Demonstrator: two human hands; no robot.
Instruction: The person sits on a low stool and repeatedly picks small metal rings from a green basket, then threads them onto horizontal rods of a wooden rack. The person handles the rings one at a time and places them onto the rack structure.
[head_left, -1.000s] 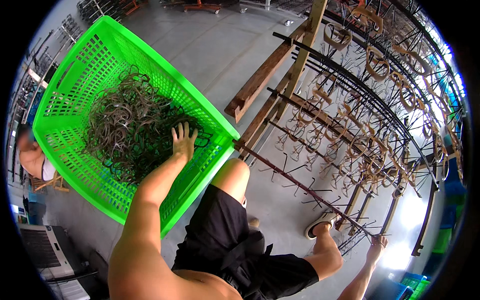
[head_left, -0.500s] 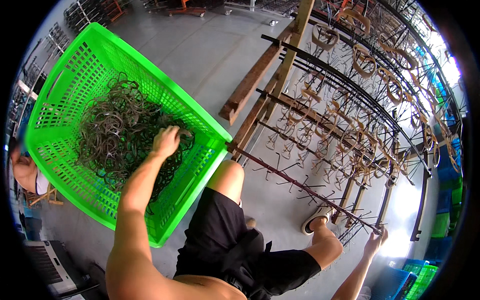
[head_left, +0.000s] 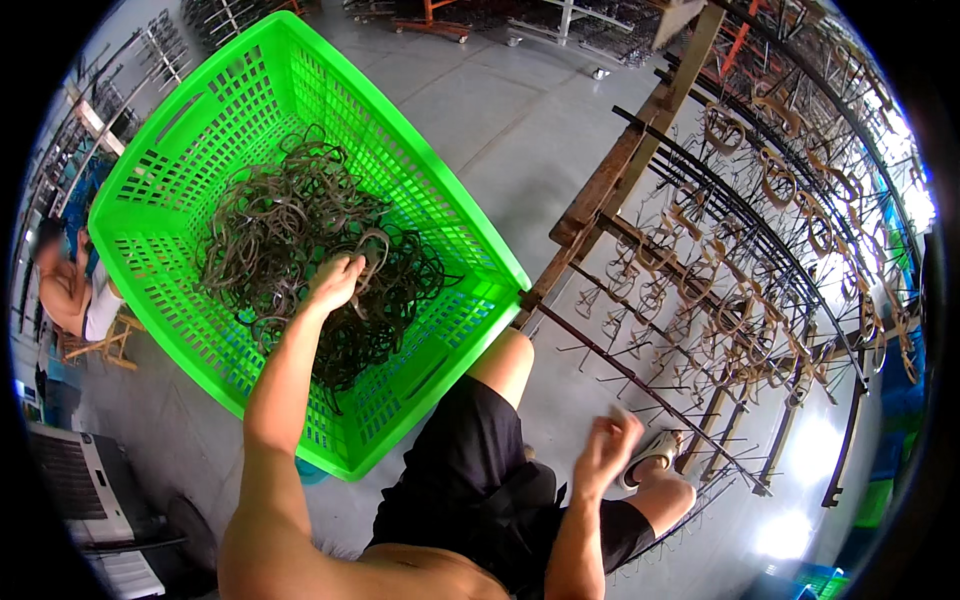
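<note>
Inside a bright green basket [head_left: 343,460] lies a tangled heap of brown loops [head_left: 275,225]; the left hand [head_left: 334,284] has its fingertips pinched on one curved loop [head_left: 386,245] near the top. A light pinch and slow pull should keep neighbouring loops from snagging. Well apart, the right hand [head_left: 606,452] is blurred and curled near a spiked bar [head_left: 625,372]; whether it holds anything, I cannot tell. Grey floor [head_left: 490,140] spreads beneath, a loop-hung rack [head_left: 615,180] stands at right, and a person [head_left: 70,295] sits far left.

Head-worn fisheye, facing down, wide view
</note>
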